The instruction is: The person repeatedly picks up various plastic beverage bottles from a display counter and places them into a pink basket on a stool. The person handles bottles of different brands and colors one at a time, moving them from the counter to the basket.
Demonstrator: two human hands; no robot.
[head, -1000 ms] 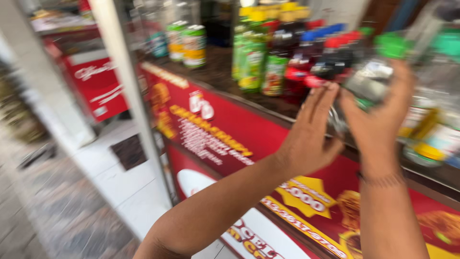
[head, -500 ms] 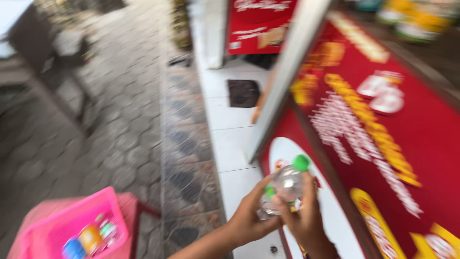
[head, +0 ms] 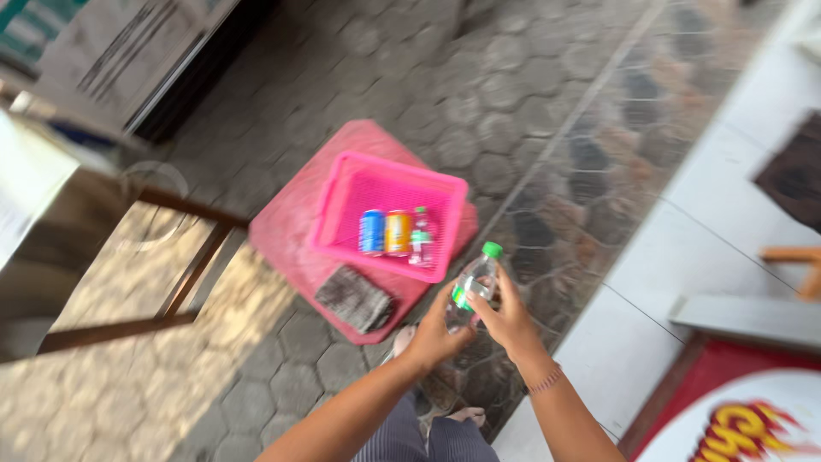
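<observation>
Over paving, bottle [head: 469, 287] tilted cap-up-right.

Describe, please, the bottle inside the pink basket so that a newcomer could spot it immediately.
On the paving stands a pink stool with a pink basket on top. Three drinks lie side by side in it: the small clear bottle is rightmost, beside the orange can and the blue can, the only see-through one.

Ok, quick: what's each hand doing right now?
Left hand: closed on the lower part of the clear bottle with the green cap.
Right hand: closed on the same bottle, higher up.
</observation>
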